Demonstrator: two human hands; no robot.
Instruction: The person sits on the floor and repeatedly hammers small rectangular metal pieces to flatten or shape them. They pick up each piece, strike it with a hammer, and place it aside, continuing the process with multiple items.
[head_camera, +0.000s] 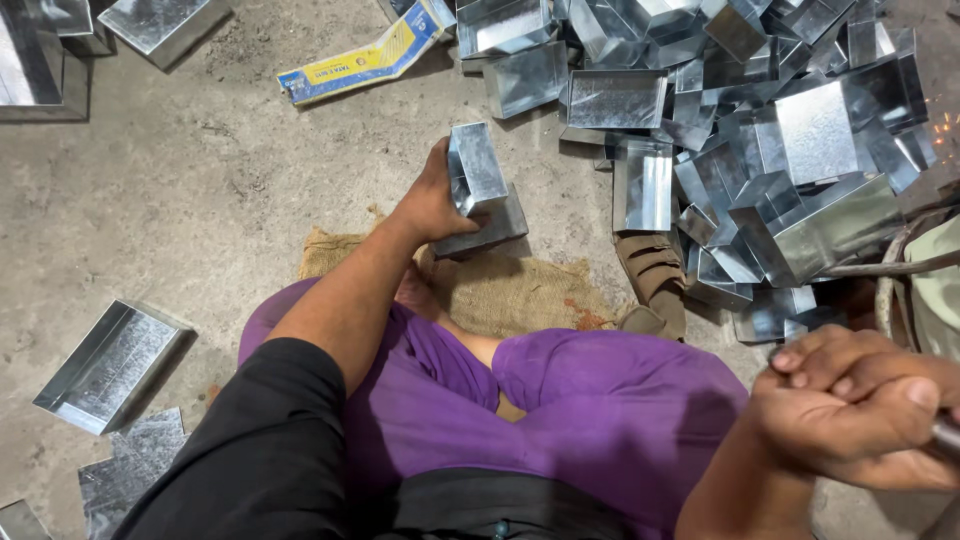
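Two hands show: the left hand at centre and the right hand at lower right. One yellow-and-blue carton lies at the top. One burlap sack sits mid-frame. The pile of galvanised metal boxes at upper right is too tangled to count; three more metal pieces lie at lower left.

The floor was bare, dusty grey concrete, lit evenly. A burlap sack lay spread on it, with a heap of bent galvanised sheet-metal boxes beyond and a yellow-blue carton.
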